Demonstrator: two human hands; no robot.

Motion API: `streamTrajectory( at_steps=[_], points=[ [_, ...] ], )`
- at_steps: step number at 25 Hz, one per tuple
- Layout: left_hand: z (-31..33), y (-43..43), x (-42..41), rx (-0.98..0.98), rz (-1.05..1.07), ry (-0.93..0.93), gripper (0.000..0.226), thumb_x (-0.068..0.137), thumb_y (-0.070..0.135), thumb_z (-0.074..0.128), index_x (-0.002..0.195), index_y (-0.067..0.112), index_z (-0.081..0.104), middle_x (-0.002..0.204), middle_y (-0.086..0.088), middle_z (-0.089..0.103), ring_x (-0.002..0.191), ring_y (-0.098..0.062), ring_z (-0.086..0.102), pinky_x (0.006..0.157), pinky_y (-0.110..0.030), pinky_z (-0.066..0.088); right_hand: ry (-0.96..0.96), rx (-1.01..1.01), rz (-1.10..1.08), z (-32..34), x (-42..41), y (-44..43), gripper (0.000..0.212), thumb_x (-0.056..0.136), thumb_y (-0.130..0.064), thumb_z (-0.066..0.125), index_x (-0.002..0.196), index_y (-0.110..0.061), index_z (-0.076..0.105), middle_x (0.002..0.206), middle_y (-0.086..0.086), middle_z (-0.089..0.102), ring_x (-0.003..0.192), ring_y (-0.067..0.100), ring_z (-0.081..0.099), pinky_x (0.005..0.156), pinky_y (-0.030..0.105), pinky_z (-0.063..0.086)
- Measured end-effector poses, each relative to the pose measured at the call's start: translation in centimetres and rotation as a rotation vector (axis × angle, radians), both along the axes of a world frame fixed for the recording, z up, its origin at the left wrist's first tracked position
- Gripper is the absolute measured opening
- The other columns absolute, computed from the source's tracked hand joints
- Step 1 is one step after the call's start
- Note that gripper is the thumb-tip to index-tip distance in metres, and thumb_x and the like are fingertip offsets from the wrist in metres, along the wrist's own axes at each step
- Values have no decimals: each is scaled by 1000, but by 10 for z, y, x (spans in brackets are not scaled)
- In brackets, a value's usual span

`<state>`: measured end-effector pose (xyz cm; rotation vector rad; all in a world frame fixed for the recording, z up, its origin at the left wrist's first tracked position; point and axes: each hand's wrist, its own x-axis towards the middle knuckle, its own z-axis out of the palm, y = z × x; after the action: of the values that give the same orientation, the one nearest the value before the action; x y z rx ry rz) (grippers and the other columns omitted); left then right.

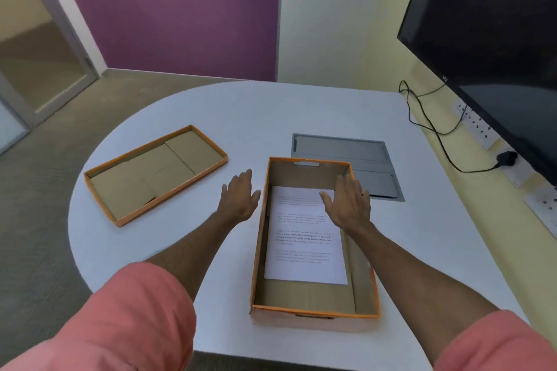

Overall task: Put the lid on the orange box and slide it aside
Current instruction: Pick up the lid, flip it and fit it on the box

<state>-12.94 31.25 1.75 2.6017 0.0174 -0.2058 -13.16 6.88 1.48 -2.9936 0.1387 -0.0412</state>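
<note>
Nearest me on the counter (pixel 241 117) I see one orange box (pixel 315 318), uncovered, with a single printed sheet (pixel 304 238) lying flat inside; my right hand (pixel 348 203) hovers spread and empty above it, my left hand (pixel 239 194) spread beside its wall; farther left lies one lid (pixel 155 175), upturned, holding nothing.

bare table (pixel 241 117) between lid (pixel 155 173) and orange box (pixel 313 315), box top unobstructed

sleeves: salmon-pink, short, loose, ending above the elbows
forearms: bare, no watch or bands visible
left hand (pixel 239 196): bare, no rings seen
right hand (pixel 349 202): bare, no rings seen
</note>
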Motion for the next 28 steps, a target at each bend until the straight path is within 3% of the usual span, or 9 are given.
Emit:
streamTrajectory(
  at_steps=[5,10,16,21,28],
  points=[
    [22,41,6,162,18,-119,59,100,36,40,151,10,23,158,-10,28,147,-26,22,119,-54,13,-63,-40,164,15,26,48,67,95,-55,37,143,-9,38,149,13,41,141,28,33,116,51,26],
    [33,102,7,224,109,-100,60,101,38,37,151,9,22,161,-12,20,149,-28,16,122,-50,11,-26,78,286,26,54,116,73,94,-59,33,149,-11,29,159,14,27,149,31,19,119,51,18],
    [36,178,19,305,127,-50,63,100,41,37,152,11,20,163,-11,13,151,-28,9,122,-50,7,1,72,420,23,76,209,75,94,-60,27,152,-12,21,162,14,19,151,30,11,122,51,6],
    [23,254,53,352,90,-26,63,100,43,35,152,11,21,164,-11,8,152,-27,4,123,-48,5,18,85,441,10,108,290,75,93,-61,29,151,-14,24,162,13,20,151,29,11,122,50,5],
    [-29,355,119,374,-1,65,62,101,43,35,152,12,20,165,-10,4,152,-27,3,123,-49,6,81,17,410,-34,157,400,74,93,-61,31,149,-14,29,157,13,29,147,31,21,119,52,16]
  ],
)
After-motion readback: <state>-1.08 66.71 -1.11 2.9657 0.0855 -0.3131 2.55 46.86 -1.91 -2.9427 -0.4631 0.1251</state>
